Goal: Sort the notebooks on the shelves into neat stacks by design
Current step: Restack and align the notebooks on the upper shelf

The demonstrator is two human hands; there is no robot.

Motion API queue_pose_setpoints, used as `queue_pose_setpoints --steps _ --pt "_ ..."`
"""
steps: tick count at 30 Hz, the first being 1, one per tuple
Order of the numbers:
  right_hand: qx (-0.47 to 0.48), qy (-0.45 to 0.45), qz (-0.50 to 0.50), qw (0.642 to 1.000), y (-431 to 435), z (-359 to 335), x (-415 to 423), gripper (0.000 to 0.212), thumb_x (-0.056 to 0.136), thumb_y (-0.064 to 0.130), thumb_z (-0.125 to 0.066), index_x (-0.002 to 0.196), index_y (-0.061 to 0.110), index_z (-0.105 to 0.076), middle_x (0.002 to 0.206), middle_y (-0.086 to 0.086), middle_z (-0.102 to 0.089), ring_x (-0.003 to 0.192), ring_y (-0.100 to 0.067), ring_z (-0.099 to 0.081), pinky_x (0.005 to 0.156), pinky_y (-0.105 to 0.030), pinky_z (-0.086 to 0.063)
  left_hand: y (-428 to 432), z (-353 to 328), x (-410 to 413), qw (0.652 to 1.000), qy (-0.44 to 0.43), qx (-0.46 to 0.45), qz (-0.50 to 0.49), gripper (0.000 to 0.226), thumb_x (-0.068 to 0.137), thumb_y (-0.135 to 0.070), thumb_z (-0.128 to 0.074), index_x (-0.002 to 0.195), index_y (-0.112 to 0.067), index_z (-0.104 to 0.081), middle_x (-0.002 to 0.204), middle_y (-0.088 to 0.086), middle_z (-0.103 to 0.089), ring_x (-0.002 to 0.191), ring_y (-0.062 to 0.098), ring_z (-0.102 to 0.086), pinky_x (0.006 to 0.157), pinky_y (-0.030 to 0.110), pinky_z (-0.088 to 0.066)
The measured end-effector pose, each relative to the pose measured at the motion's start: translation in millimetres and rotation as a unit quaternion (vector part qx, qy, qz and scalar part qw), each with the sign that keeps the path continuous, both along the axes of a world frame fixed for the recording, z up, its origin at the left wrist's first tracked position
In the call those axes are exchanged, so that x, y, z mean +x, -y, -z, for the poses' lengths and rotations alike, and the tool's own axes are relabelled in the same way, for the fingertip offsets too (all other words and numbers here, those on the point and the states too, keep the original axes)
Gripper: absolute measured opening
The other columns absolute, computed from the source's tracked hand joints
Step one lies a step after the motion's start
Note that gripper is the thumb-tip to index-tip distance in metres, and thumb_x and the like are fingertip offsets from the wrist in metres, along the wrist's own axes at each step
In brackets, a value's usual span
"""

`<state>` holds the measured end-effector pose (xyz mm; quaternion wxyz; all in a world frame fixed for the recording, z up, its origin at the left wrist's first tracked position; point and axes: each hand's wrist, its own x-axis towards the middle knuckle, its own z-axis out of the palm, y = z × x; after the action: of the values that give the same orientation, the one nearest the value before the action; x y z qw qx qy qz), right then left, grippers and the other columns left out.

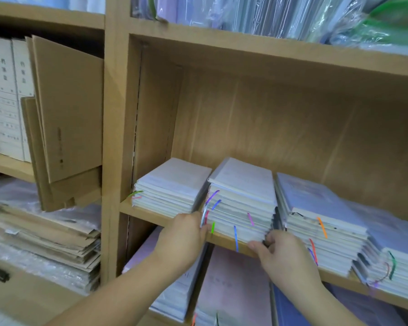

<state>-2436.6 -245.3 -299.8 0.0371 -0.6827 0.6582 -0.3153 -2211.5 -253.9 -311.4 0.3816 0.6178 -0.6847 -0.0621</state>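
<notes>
The left hand [184, 234] and right hand [285, 252] gripped the middle notebook stack [243, 205] by its front corners; probably heavy, covers slippery; hold low.

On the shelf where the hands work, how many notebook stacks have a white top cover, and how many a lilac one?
White top: 2, the left stack and the middle stack.
Lilac top: 2, the third stack and the rightmost stack.
Total: 4 stacks.
</notes>
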Motion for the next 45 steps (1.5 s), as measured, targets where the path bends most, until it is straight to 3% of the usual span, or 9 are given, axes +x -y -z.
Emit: queue_pose_setpoints --steps 7,13,17,20,22,27,35,41,45 --pt "0.006 0.017 -0.031 0.999 3.3 3.1 -4.4 0.042 0.085 0.049 -0.072 0.069 0.017 -0.052 0.058 0.002 -0.064 0.058 -0.018 -0.064 0.061 -0.035 -0.054 -6.2 5.8 1.2 0.995 -0.087 -0.043 0.029 0.046 0.09 -0.033 -0.073 0.059 -0.028 -0.039 0.049 -0.009 -0.041 0.054 0.006 -0.046 0.049 0.017 -0.028" --pt "0.015 0.031 -0.028 0.999 6.1 2.8 -8.5 0.042 0.083 0.046 -0.075 0.068 0.015 -0.051 0.055 0.006 -0.065 0.057 -0.018 -0.064 0.063 -0.036 -0.055 -4.3 13.5 -0.8 0.992 -0.117 -0.048 0.015 0.028 0.089 -0.033 -0.073 0.069 -0.022 -0.057 0.052 -0.008 -0.045 0.053 0.009 -0.042 0.05 0.02 -0.03" --pt "0.042 0.025 -0.024 0.999 2.7 -6.7 -9.0 0.045 0.079 0.057 -0.074 0.067 0.017 -0.055 0.057 0.004 -0.066 0.057 -0.016 -0.067 0.065 -0.035 -0.057 -4.3 3.8 3.4 0.995 -0.098 -0.014 0.029 0.035 0.089 -0.036 -0.074 0.067 -0.023 -0.051 0.055 -0.008 -0.047 0.052 0.007 -0.043 0.05 0.021 -0.033" --pt "0.059 -0.032 -0.017 0.998 -8.3 -27.6 -8.7 0.055 0.077 0.074 -0.062 0.069 0.02 -0.059 0.056 0.004 -0.066 0.059 -0.014 -0.068 0.068 -0.032 -0.058 -3.0 -20.3 13.8 0.999 -0.028 0.004 0.023 0.029 0.086 -0.044 -0.074 0.077 -0.019 -0.061 0.063 -0.007 -0.057 0.06 0.007 -0.051 0.057 0.025 -0.042" --pt "0.017 -0.065 0.003 0.998 -15.0 -49.7 -6.2 0.064 0.079 0.079 -0.055 0.065 0.017 -0.059 0.057 0.002 -0.064 0.067 -0.016 -0.068 0.069 -0.031 -0.055 -3.1 -41.1 21.5 0.999 -0.012 -0.015 0.025 0.03 0.083 -0.048 -0.075 0.088 -0.022 -0.063 0.066 -0.009 -0.06 0.063 0.005 -0.053 0.054 0.021 -0.038" --pt "0.026 -0.084 0.03 0.996 -18.8 -88.6 3.0 0.066 0.085 0.08 -0.045 0.07 0.017 -0.059 0.064 0.004 -0.068 0.07 -0.018 -0.068 0.071 -0.031 -0.055 3.0 -76.0 24.8 0.999 -0.01 -0.016 0.042 0.051 0.083 -0.062 -0.069 0.116 -0.027 -0.054 0.07 -0.007 -0.066 0.076 0.009 -0.063 0.06 0.028 -0.04" --pt "0.126 -0.038 -0.032 0.991 -9.5 -98.9 3.3 0.051 0.102 0.06 -0.033 0.088 0.014 -0.05 0.058 -0.003 -0.072 0.049 -0.023 -0.069 0.07 -0.041 -0.061 15.4 -78.1 17.8 0.994 0.06 -0.052 0.071 0.028 0.1 -0.045 -0.057 0.093 -0.018 -0.053 0.068 -0.007 -0.055 0.067 0.018 -0.053 0.054 0.029 -0.029" --pt "0.157 -0.047 -0.016 0.986 -8.5 -112.6 3.6 0.052 0.104 0.057 -0.034 0.092 0.01 -0.053 0.059 -0.006 -0.072 0.054 -0.026 -0.072 0.066 -0.036 -0.059 18.4 -88.6 27.3 0.988 0.122 -0.038 0.083 0.033 0.1 -0.051 -0.054 0.1 -0.019 -0.06 0.071 -0.009 -0.056 0.067 0.015 -0.052 0.057 0.032 -0.036" --pt "0.141 -0.086 -0.021 0.986 -8.7 -115.7 4.7 0.048 0.104 0.058 -0.033 0.094 0.015 -0.051 0.059 -0.003 -0.072 0.052 -0.021 -0.071 0.064 -0.03 -0.056 21.6 -93.0 30.7 0.984 0.136 -0.033 0.107 0.035 0.101 -0.05 -0.053 0.083 -0.02 -0.054 0.068 -0.004 -0.053 0.062 0.015 -0.049 0.055 0.033 -0.034"
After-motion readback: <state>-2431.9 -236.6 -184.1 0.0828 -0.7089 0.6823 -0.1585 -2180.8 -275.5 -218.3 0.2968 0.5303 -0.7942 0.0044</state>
